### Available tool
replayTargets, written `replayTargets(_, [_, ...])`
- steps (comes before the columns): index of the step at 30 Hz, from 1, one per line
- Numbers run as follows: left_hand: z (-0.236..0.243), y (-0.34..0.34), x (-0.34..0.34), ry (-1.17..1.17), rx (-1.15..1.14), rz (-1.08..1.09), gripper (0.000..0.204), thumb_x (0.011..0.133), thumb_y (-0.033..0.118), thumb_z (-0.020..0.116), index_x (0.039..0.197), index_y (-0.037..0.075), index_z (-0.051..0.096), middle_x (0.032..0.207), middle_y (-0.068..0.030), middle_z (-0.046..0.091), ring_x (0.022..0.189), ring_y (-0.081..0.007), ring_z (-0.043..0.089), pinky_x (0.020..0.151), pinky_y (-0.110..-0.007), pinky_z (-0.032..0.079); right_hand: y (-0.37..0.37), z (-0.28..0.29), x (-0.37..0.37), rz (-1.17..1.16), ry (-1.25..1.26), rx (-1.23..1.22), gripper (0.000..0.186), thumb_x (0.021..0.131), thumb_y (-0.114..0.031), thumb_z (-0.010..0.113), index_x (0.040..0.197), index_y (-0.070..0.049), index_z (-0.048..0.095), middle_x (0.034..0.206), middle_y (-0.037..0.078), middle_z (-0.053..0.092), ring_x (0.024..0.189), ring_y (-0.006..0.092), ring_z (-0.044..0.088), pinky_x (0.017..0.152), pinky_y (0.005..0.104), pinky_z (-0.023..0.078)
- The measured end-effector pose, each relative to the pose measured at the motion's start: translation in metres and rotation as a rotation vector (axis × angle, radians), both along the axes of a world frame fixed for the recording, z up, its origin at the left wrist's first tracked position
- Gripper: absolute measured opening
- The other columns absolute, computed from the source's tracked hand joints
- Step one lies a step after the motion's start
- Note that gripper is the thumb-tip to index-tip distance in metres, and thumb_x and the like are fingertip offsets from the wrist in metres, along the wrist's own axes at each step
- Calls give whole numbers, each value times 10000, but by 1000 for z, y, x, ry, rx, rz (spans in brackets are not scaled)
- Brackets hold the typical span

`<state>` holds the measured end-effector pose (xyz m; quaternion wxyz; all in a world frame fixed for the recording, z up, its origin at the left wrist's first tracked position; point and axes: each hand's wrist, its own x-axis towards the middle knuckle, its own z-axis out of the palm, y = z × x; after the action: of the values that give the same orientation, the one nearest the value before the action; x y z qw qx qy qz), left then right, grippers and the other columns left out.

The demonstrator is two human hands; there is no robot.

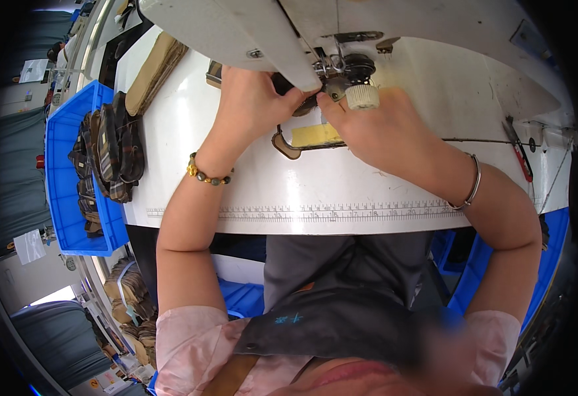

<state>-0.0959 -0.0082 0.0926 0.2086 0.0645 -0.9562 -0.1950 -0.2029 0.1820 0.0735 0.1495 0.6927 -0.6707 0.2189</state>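
Note:
Both hands meet under the head of a white sewing machine (229, 30), close to its needle and presser foot. My left hand (249, 102) is closed, thumb and fingers pinching a small dark piece with a brown edge (305, 105). From the other side, my right hand (384, 129) has its fingertips pressed together at the same piece, beside a white ribbed knob (362, 97). The hands and machine hide most of the piece. Just below, a curved brown-edged strip (286, 146) lies by a yellow block (314, 135) on the white table (269, 185).
A stack of tan pieces (157, 72) lies at the table's far left. Beside the table, a blue crate (71, 224) holds plaid fabric items (114, 148). Red-handled snips (518, 152) lie at the right. A ruler scale (289, 214) runs along the near edge.

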Motion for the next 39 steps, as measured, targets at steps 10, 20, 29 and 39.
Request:
replayTargets(10, [-1, 2, -2, -26, -56, 75, 194, 738, 216, 814, 921, 157, 788, 738, -16, 733, 680, -213, 688, 733, -365, 484, -2, -2, -3, 0, 4, 41, 38, 743, -77, 677, 707, -66, 680, 614, 88, 638, 584, 241, 680, 517, 361, 513])
replayTargets(20, [-1, 7, 0, -42, -34, 113, 159, 739, 201, 780, 879, 128, 793, 653, -33, 711, 568, -210, 664, 623, -341, 501, -5, -5, -8, 6, 1, -41, 71, 765, -97, 671, 698, -76, 683, 638, 96, 647, 584, 239, 679, 511, 358, 509])
replayTargets(29, [-2, 11, 8, -67, -34, 149, 214, 768, 297, 802, 820, 90, 796, 648, -43, 704, 617, -248, 649, 760, -366, 435, 6, 4, 8, 41, 37, 74, 205, 788, -99, 647, 951, 5, 718, 646, 63, 656, 581, 212, 679, 499, 340, 516])
replayTargets(39, [19, 10, 29, -129, -121, -203, 322, 716, 198, 824, 1035, 165, 789, 1045, 14, 679, 907, -223, 650, 873, -377, 502, 2, 3, 6, 48, -31, 118, 119, 832, -95, 653, 895, -11, 709, 613, 67, 646, 563, 197, 670, 483, 334, 500])
